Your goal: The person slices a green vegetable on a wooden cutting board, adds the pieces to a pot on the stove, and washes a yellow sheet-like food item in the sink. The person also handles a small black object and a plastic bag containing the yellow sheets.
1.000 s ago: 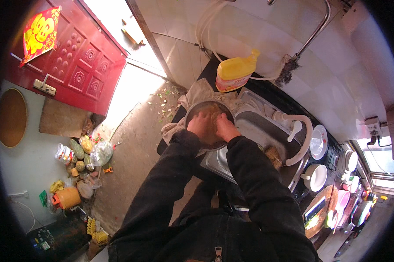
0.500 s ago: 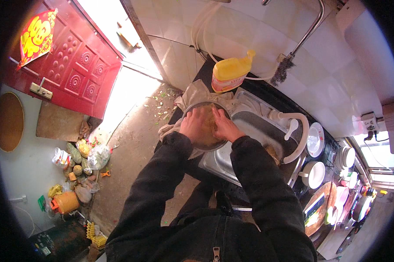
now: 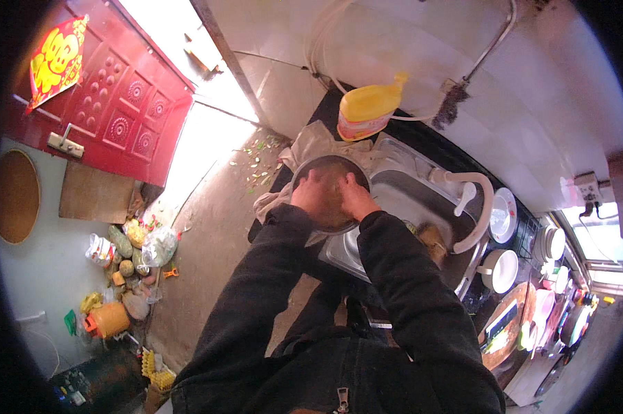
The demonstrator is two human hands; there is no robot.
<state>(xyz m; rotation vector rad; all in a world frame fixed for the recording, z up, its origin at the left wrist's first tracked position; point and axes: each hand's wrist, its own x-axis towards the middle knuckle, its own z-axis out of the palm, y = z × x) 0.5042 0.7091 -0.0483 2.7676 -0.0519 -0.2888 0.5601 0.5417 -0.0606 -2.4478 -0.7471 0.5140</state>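
A round metal basin (image 3: pixel 331 158) stands at the left end of the sink, and brownish contents (image 3: pixel 333 181) fill its inside; I cannot make out what they are. Both hands reach into it side by side. My left hand (image 3: pixel 311 198) is at the left part of the basin, fingers bent down into the contents. Close by on the right, my right hand (image 3: pixel 356 199) dips its fingers in too. The fingertips are hidden and slightly blurred, so any held thing is not visible. A beige cloth (image 3: pixel 311 143) lies bunched around the basin's far and left sides.
A yellow jug (image 3: pixel 368 105) stands behind the basin. The sink (image 3: pixel 401 183) has a curved pale faucet (image 3: pixel 487 207) and a brownish item (image 3: pixel 432 241) inside. White cups (image 3: pixel 498 270) and dishes sit rightward. Bagged vegetables (image 3: pixel 122 245) lie on the floor near a red door (image 3: pixel 129 103).
Both hands have sunk deeper into the basin and shifted slightly right in view; their spread fingers now show less. The view has tilted a little, and more of the brownish item in the sink shows.
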